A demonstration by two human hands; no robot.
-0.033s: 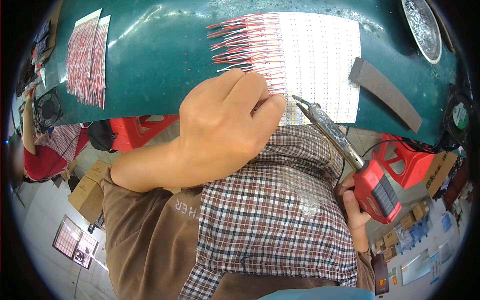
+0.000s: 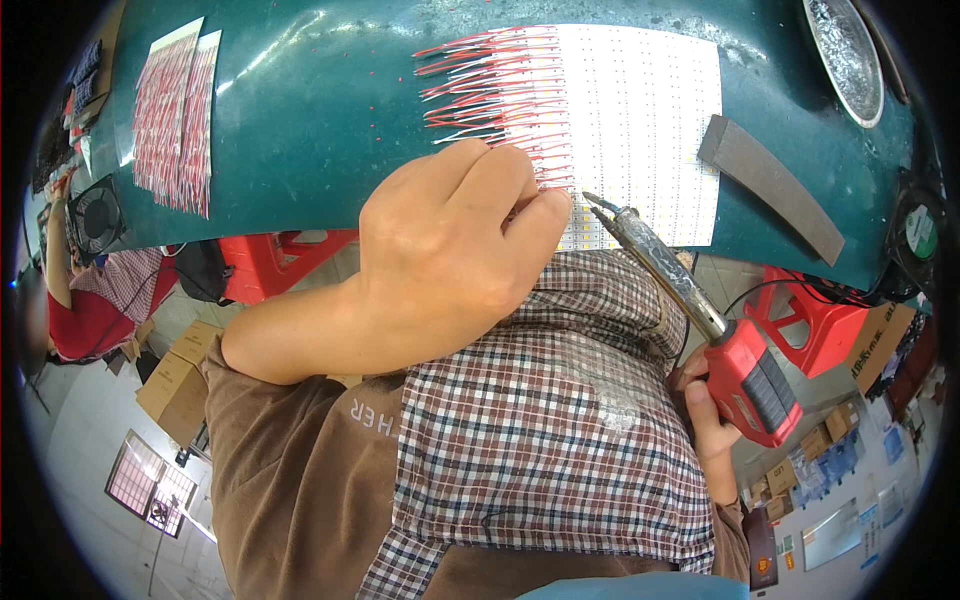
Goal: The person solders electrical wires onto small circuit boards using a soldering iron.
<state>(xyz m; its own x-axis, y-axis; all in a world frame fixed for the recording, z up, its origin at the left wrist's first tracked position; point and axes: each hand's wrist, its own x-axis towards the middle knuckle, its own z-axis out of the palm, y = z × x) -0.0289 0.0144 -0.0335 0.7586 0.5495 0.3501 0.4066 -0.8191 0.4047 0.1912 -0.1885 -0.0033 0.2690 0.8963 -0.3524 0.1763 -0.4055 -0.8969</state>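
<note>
A white LED circuit board (image 2: 640, 120) lies on the green table, with red and white wires (image 2: 490, 90) in rows along its left part. My left hand (image 2: 450, 235) is closed in a pinch over the board's lower left; a bit of red wire shows in the gap by the thumb, while the fingertips' contact is partly hidden. In my right hand (image 2: 708, 415) is a red-handled soldering iron (image 2: 690, 290). Its tip, beside a thin feed tube, points at the board just right of my left thumb.
A dark grey bar (image 2: 775, 185) lies over the board's right edge. Two wired boards (image 2: 175, 120) rest at the table's left. A metal dish (image 2: 845, 60) sits far right. Red stools (image 2: 285, 265) stand below the table edge, a small fan (image 2: 97, 218) and another person (image 2: 105, 310) at left.
</note>
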